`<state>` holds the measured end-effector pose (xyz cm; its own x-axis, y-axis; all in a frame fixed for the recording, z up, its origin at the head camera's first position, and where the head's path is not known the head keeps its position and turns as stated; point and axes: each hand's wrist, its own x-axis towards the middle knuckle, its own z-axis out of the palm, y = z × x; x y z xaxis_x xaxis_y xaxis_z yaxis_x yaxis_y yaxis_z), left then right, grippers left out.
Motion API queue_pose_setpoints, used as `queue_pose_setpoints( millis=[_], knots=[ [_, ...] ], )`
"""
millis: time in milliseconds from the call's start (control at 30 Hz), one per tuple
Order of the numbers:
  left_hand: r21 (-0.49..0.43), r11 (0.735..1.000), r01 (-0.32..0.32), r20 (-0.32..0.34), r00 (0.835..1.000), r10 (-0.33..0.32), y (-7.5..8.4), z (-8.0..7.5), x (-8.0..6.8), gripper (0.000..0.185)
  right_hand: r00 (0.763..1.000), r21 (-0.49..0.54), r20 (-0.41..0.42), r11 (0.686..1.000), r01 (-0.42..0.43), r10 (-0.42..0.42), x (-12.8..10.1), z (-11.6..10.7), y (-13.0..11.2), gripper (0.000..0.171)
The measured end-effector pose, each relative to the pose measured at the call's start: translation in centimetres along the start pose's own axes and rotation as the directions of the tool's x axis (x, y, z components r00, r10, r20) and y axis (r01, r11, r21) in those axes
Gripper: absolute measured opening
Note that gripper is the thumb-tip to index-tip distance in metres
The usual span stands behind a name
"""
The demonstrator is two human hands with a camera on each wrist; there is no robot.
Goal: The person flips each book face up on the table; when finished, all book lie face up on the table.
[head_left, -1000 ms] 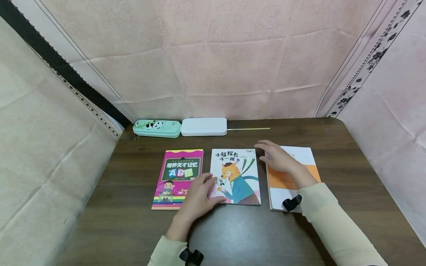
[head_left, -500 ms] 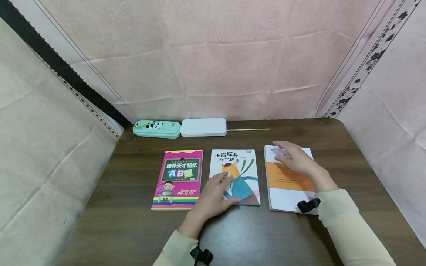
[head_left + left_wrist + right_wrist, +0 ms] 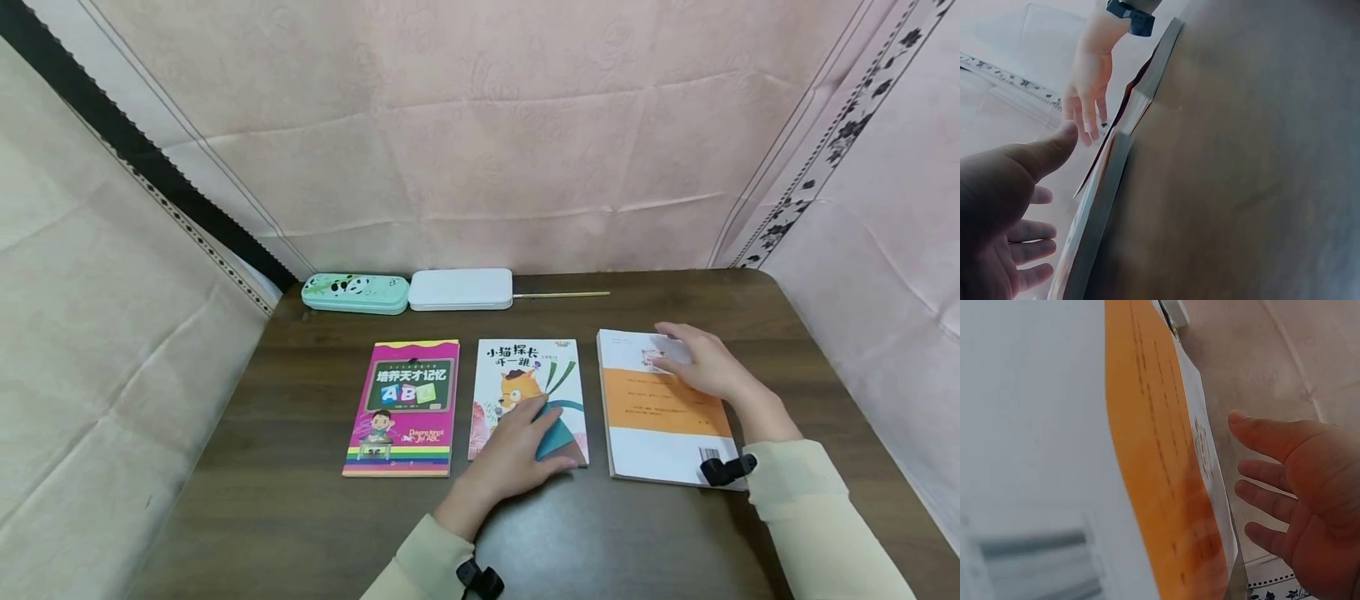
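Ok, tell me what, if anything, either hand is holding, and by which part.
Nothing is held: the left hand is over the cat book, the right hand by the orange-and-white book, and neither grips.

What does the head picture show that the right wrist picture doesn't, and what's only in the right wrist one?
Only the head view: the left hand, the pink ABC book and the green panda case.
Only the right wrist view: the palm side of the right hand.
Both: that same hand, the orange-and-white book and the pale cloth.
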<state>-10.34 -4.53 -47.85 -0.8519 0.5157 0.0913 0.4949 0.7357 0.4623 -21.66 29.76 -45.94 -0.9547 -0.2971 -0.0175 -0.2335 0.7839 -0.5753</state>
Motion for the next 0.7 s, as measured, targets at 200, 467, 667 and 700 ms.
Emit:
queue_pose_setpoints(
  millis=[200, 467, 667, 700],
  knots=[
    [0.018, 0.999, -0.039, 0.01, 0.999, 0.039, 0.6, 0.9, 0.5, 0.075, 1.0, -0.02, -0.006, 1.0, -0.009, 0.009, -0.3, -0.3, 1.7, 0.069],
    [0.052, 0.994, -0.096, 0.016, 0.995, 0.095, 1.7, 1.8, 1.5, 0.076, 0.998, -0.007, -0.016, 0.998, -0.066, 0.066, -0.5, -0.6, 3.5, 0.071],
    [0.045, 0.996, -0.081, 0.083, 0.994, 0.077, 2.5, 2.4, 1.9, 0.075, 0.993, -0.011, 0.009, 0.993, -0.117, 0.117, -0.4, -0.8, 4.4, 0.077],
    [0.039, 0.996, -0.077, 0.093, 0.993, 0.073, 2.6, 2.5, 2.0, 0.075, 0.992, -0.011, 0.016, 0.992, -0.128, 0.128, -0.4, -0.9, 4.5, 0.078]
  ],
)
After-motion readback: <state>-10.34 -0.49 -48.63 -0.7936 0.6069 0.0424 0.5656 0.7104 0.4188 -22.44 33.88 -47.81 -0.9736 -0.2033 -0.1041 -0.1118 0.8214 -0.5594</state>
